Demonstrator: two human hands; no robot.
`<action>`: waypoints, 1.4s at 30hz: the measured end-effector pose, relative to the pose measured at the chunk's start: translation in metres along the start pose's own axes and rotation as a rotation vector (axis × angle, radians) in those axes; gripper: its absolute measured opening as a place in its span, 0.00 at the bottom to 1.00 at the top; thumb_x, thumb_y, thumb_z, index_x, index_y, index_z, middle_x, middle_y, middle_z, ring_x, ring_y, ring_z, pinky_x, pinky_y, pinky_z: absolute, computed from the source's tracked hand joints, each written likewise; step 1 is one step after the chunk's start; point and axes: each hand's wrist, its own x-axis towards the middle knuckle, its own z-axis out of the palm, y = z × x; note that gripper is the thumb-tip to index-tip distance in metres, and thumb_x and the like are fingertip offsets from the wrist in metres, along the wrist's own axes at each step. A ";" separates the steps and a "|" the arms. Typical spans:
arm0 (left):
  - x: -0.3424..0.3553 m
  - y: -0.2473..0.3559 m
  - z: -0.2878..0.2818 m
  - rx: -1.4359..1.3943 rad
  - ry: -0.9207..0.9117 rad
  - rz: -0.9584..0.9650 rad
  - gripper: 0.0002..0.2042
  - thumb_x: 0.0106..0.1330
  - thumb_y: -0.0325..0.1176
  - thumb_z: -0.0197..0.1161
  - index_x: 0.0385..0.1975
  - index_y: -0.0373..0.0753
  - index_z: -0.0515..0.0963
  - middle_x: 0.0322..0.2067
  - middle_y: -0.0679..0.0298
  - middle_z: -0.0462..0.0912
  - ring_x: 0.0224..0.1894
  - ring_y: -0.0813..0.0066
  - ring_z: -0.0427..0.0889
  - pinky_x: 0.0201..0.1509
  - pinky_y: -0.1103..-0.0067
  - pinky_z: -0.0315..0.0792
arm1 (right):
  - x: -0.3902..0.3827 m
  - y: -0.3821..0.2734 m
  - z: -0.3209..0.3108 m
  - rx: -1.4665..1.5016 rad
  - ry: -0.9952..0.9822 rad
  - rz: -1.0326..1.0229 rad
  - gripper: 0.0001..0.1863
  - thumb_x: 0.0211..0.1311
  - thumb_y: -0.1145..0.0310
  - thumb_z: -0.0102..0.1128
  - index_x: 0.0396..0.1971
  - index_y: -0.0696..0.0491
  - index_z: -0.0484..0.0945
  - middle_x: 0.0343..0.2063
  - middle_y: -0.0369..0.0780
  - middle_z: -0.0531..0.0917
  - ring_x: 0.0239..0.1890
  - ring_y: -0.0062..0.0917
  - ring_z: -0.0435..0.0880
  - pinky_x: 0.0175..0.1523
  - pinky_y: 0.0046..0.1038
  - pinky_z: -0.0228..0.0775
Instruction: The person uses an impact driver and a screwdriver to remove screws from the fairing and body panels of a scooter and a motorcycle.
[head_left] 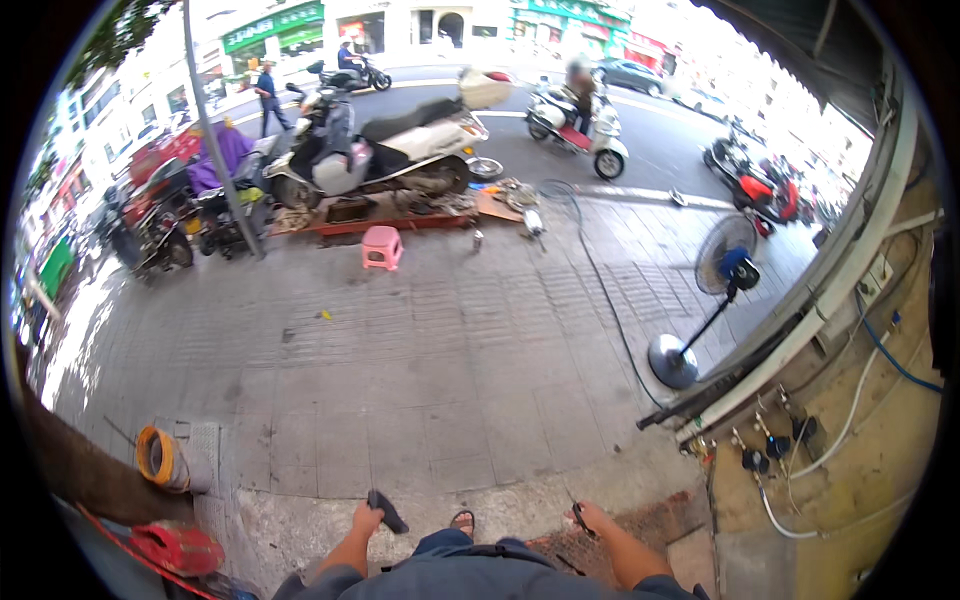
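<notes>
Fingers of your left hand (367,517) gripped a dark object (389,511), kind unclear, at 7 o'clock in view; those of your right hand (598,518) were closed round a slim dark item (580,519) at 5 o'clock. Pink stool (382,248) stood at 10 o'clock, well apart. Judgement: good handling called for firm grips, thin tip pointed away from your legs.

Wide lane opens straight ahead of the left fingers (373,512) and right fingers (582,508)!
Grey stone paving (450,370) runs forward to a small pink plastic stool (381,248); a round orange-mouthed bucket (182,464) guards the left fingers' outer side, while right of the right fingers black-knobbed valves (755,461) jut from the yellowish wall (870,475), and farther forward a blue-hubbed standing fan (740,272) blocks.
</notes>
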 end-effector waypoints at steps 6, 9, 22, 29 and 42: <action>0.133 0.353 0.064 -0.170 -0.182 0.293 0.32 0.56 0.30 0.66 0.63 0.33 0.66 0.33 0.54 0.83 0.27 0.69 0.82 0.27 0.74 0.76 | -0.008 -0.048 -0.074 0.564 0.095 0.259 0.16 0.62 0.57 0.66 0.34 0.56 0.77 0.30 0.45 0.81 0.35 0.30 0.83 0.34 0.32 0.75; 0.193 0.482 0.121 -0.314 -0.245 0.384 0.32 0.57 0.30 0.66 0.63 0.32 0.64 0.32 0.56 0.82 0.27 0.71 0.81 0.26 0.75 0.75 | 0.041 -0.022 -0.094 0.692 0.093 0.489 0.13 0.64 0.60 0.65 0.34 0.54 0.75 0.31 0.46 0.80 0.37 0.29 0.82 0.33 0.32 0.74; 0.315 0.517 0.210 -0.171 0.029 -0.428 0.26 0.54 0.23 0.61 0.56 0.31 0.68 0.25 0.53 0.78 0.18 0.66 0.76 0.19 0.65 0.72 | 0.452 -0.285 -0.492 0.697 0.260 0.076 0.16 0.64 0.59 0.65 0.38 0.54 0.72 0.23 0.38 0.78 0.22 0.23 0.78 0.27 0.27 0.72; 0.556 0.657 0.269 -0.030 0.243 -0.209 0.11 0.53 0.24 0.62 0.36 0.28 0.74 0.21 0.55 0.77 0.20 0.65 0.77 0.21 0.67 0.71 | 0.657 -0.456 -0.619 0.896 0.253 -0.087 0.14 0.67 0.60 0.61 0.41 0.54 0.71 0.24 0.38 0.77 0.23 0.21 0.78 0.28 0.25 0.73; 0.827 1.449 0.448 -0.542 -0.298 0.555 0.27 0.61 0.35 0.66 0.59 0.35 0.67 0.30 0.64 0.80 0.27 0.82 0.77 0.27 0.81 0.71 | 0.859 -0.426 -0.792 0.182 0.007 0.373 0.15 0.63 0.65 0.65 0.42 0.59 0.73 0.22 0.40 0.80 0.23 0.27 0.81 0.28 0.31 0.74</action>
